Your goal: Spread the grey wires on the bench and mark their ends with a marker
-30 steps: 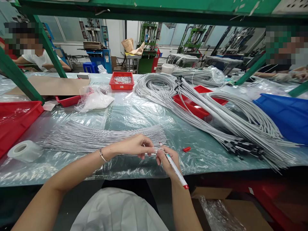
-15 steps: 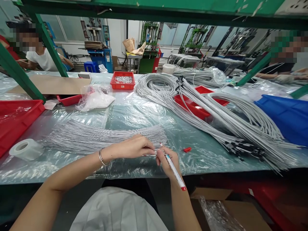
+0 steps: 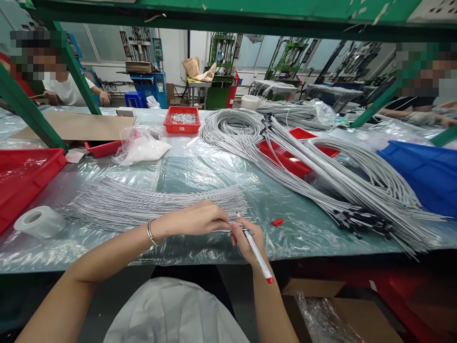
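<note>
A wide bundle of thin grey wires (image 3: 157,205) lies on the plastic-covered table, just beyond my hands. My left hand (image 3: 203,217) is closed, its fingertips pinching thin wire ends near the bundle's right end. Close against it, my right hand (image 3: 249,238) is closed around a white marker (image 3: 259,257); the marker's uncapped tip points away from me and its red end towards me. The thumb and finger of that hand also meet at the wire ends, whose exact number is hidden. A red cap (image 3: 277,222) lies to the right.
Coiled grey cables (image 3: 307,162) with black ends cover the right side, over red trays. A tape roll (image 3: 39,221) and a red bin (image 3: 28,176) are at left, a blue bin (image 3: 421,176) at right. Green frame bars cross above. Two people sit across the table.
My hands have barely moved; the marker has shifted slightly left. The person at the far left has leaned right, with a hand now showing beside the green bar.
</note>
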Available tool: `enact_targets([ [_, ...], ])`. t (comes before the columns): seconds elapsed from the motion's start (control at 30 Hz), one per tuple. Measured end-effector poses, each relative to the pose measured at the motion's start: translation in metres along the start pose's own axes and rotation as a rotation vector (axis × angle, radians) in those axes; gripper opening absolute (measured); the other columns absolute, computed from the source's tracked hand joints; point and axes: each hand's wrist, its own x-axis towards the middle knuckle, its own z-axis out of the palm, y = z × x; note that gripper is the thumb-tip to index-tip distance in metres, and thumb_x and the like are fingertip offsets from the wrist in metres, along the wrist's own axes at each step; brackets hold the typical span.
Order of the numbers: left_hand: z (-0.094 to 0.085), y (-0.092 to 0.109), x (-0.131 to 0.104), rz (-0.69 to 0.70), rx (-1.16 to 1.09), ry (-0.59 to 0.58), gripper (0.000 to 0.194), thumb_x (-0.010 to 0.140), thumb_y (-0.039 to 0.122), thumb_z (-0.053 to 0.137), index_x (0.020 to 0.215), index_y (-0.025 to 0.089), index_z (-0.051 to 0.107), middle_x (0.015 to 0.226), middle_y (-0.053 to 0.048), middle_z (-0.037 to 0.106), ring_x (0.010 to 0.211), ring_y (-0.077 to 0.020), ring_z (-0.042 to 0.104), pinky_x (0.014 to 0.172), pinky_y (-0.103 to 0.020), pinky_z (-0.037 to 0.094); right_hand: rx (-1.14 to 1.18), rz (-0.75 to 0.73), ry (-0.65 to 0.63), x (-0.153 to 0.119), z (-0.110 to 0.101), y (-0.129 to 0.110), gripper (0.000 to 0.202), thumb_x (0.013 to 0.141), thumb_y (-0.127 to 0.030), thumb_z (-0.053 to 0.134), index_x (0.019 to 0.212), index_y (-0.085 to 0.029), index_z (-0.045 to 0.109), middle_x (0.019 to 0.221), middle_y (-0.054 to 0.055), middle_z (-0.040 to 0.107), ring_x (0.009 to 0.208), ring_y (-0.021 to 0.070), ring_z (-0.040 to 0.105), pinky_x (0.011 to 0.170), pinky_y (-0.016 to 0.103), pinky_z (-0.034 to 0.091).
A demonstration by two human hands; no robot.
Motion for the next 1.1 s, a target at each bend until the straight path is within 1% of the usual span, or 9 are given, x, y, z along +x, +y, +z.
enact_targets([
  [0.1, 0.0027, 0.0011, -0.0003, 0.008, 0.069, 0.0, 0.03, 0.09, 0.026, 0.039, 0.07, 0.015, 0.057, 0.056, 0.0, 0.054, 0.05, -0.0088, 0.044, 0.053, -0.024, 0.028, -0.014, -0.023, 0.008, -0.0006, 0.0009, 0.0026, 0.038, 0.085, -0.033, 0.046, 0.05, -0.02, 0.045, 0.04, -0.003, 0.045, 0.039, 0.0105, 0.042, 0.044, 0.024, 0.034],
  [0.23, 0.0046, 0.0013, 0.0001, -0.012, 0.045, -0.008, 0.023, 0.09, 0.027, 0.041, 0.081, 0.017, 0.06, 0.061, 0.001, 0.058, 0.053, -0.0084, 0.048, 0.053, -0.022, 0.03, -0.017, -0.03, 0.093, -0.0006, 0.0026, 0.0045, 0.041, 0.086, -0.031, 0.046, 0.047, -0.019, 0.042, 0.042, -0.003, 0.042, 0.04, 0.0093, 0.039, 0.044, 0.024, 0.031],
  [0.3, 0.0043, 0.0012, 0.0001, -0.029, 0.042, 0.006, 0.023, 0.089, 0.027, 0.042, 0.081, 0.016, 0.06, 0.062, 0.001, 0.059, 0.054, -0.0086, 0.049, 0.054, -0.021, 0.032, -0.023, -0.035, 0.105, 0.0008, 0.0034, 0.005, 0.04, 0.086, -0.031, 0.046, 0.048, -0.018, 0.043, 0.042, -0.003, 0.041, 0.04, 0.009, 0.038, 0.043, 0.024, 0.031],
  [0.57, 0.0003, 0.0021, 0.0, -0.017, 0.024, -0.024, 0.027, 0.089, 0.024, 0.041, 0.072, 0.014, 0.06, 0.057, 0.0, 0.058, 0.052, -0.0086, 0.05, 0.053, -0.021, 0.033, -0.036, -0.071, 0.02, 0.0039, 0.0024, 0.0067, 0.037, 0.086, -0.031, 0.045, 0.051, -0.019, 0.045, 0.042, -0.003, 0.044, 0.041, 0.0098, 0.041, 0.045, 0.024, 0.033],
  [0.67, 0.002, 0.0015, 0.0001, -0.058, -0.059, -0.023, 0.027, 0.088, 0.026, 0.043, 0.072, 0.015, 0.061, 0.056, 0.001, 0.058, 0.05, -0.0077, 0.05, 0.053, -0.02, 0.034, -0.012, -0.047, 0.083, 0.0027, 0.0036, 0.0063, 0.04, 0.086, -0.031, 0.045, 0.048, -0.019, 0.042, 0.042, -0.003, 0.042, 0.041, 0.0094, 0.039, 0.045, 0.024, 0.032],
  [0.73, 0.0038, 0.0012, 0.0, -0.114, -0.156, 0.009, 0.025, 0.087, 0.028, 0.044, 0.078, 0.016, 0.063, 0.057, 0.001, 0.06, 0.052, -0.0081, 0.053, 0.053, -0.019, 0.036, 0.01, -0.037, 0.118, 0.0026, 0.0038, 0.0062, 0.042, 0.086, -0.031, 0.046, 0.046, -0.019, 0.041, 0.042, -0.004, 0.04, 0.041, 0.009, 0.038, 0.046, 0.024, 0.032],
  [0.87, 0.0052, 0.0014, -0.0001, -0.199, -0.319, 0.05, 0.023, 0.086, 0.03, 0.046, 0.083, 0.014, 0.062, 0.068, -0.002, 0.064, 0.061, -0.0108, 0.061, 0.055, -0.019, 0.04, -0.005, -0.064, 0.073, 0.0028, 0.0014, 0.0066, 0.038, 0.086, -0.031, 0.046, 0.051, -0.018, 0.045, 0.042, -0.004, 0.043, 0.041, 0.0092, 0.039, 0.046, 0.024, 0.032],
  [0.97, 0.0047, 0.0019, 0.0001, -0.161, -0.257, 0.046, 0.023, 0.086, 0.028, 0.047, 0.078, 0.013, 0.063, 0.067, -0.002, 0.063, 0.059, -0.0104, 0.059, 0.055, -0.02, 0.038, -0.034, -0.08, 0.055, 0.001, 0.001, 0.0063, 0.035, 0.085, -0.031, 0.047, 0.053, -0.018, 0.046, 0.041, -0.004, 0.044, 0.04, 0.009, 0.039, 0.044, 0.023, 0.031],
  [1.1, 0.007, 0.0033, -0.0009, -0.078, -0.032, 0.067, 0.023, 0.087, 0.025, 0.046, 0.076, 0.015, 0.064, 0.058, 0.001, 0.059, 0.051, -0.0081, 0.049, 0.053, -0.021, 0.032, -0.046, -0.065, 0.135, 0.0, 0.0057, 0.004, 0.037, 0.086, -0.03, 0.046, 0.051, -0.018, 0.042, 0.042, -0.004, 0.04, 0.039, 0.0081, 0.037, 0.043, 0.023, 0.03],
])
